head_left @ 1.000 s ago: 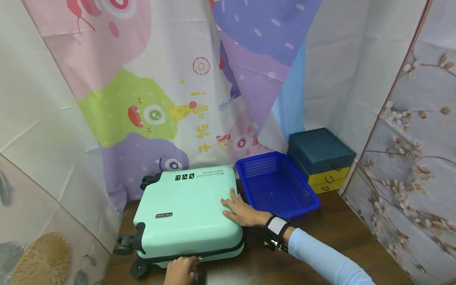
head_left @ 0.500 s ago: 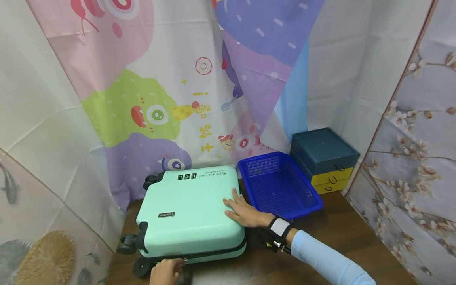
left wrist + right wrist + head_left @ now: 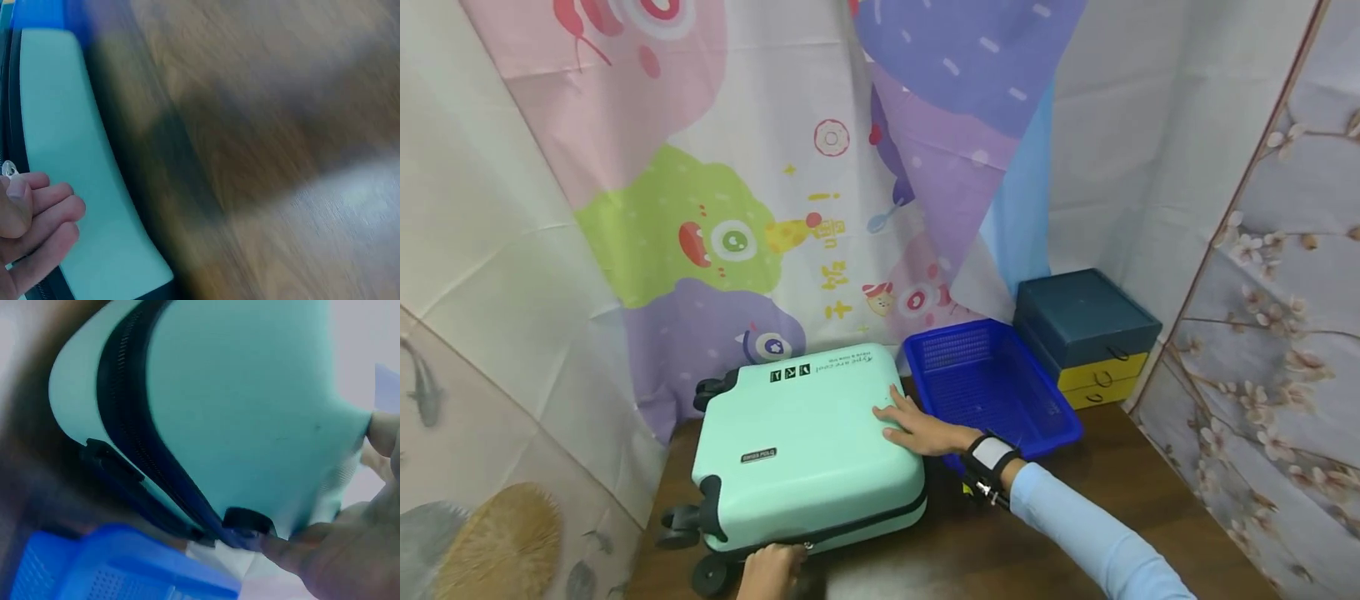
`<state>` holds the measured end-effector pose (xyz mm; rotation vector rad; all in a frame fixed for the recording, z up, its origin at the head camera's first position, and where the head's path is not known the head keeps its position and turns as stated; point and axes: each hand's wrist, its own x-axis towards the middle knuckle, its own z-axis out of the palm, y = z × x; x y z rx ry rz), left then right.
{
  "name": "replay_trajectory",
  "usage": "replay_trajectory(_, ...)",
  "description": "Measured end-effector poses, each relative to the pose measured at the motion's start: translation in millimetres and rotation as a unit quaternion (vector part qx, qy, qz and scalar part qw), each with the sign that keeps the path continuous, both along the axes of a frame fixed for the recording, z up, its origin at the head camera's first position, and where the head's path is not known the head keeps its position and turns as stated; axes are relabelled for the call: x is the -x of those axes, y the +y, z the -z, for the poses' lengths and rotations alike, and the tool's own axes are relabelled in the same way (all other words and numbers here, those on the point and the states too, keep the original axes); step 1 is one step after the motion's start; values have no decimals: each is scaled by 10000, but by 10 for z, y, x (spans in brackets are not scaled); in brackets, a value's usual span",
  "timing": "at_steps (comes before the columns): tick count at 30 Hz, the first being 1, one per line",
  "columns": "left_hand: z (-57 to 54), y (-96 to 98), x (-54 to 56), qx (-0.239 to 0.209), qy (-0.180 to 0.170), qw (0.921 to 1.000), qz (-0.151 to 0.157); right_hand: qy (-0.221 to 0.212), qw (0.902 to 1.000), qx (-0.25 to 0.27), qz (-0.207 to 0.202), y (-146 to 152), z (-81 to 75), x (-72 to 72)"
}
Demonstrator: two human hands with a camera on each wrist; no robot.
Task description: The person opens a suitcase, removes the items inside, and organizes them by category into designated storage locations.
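A mint-green hard-shell suitcase (image 3: 805,429) lies flat on the brown table, its wheels toward the left. At its near side, my left hand (image 3: 771,572) has curled fingers at the zipper. In the left wrist view, thumb and forefinger pinch the metal zipper pull (image 3: 9,167). My right hand (image 3: 922,427) rests with spread fingers on the lid's right edge. The right wrist view shows the black zipper (image 3: 130,387) running round the suitcase's corner, with a dark side handle (image 3: 125,484) below it.
A blue plastic basket (image 3: 977,392) stands just right of the suitcase. Behind it is a drawer box (image 3: 1086,321) with a dark top and yellow drawers. Printed cloth (image 3: 715,250) hangs behind the table (image 3: 1120,500).
My left hand first moved left along the zipper with the pull. Since then, the suitcase's near-left corner has shifted a little right and nearer, the left hand with it. The right hand stays on the lid.
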<state>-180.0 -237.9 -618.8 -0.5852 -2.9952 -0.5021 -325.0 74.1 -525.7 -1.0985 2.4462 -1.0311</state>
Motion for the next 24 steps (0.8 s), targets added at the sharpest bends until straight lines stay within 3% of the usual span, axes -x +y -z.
replay_trajectory(3,-1,115,-16,-50,-22,10000,-6,692,9976,28,72,4,-8,-10)
replay_trajectory(7,-20,158,-67,207,-72,9993,-311,1388,9896,-282,246,-88,26,-163)
replay_trajectory(13,-35,70,-95,251,-159,9972,-680,930,9908,-840,514,-189,82,-356)
replay_trajectory(24,-36,-165,-102,301,-436,9925,-1098,752,9940,-583,539,-165,168,-307)
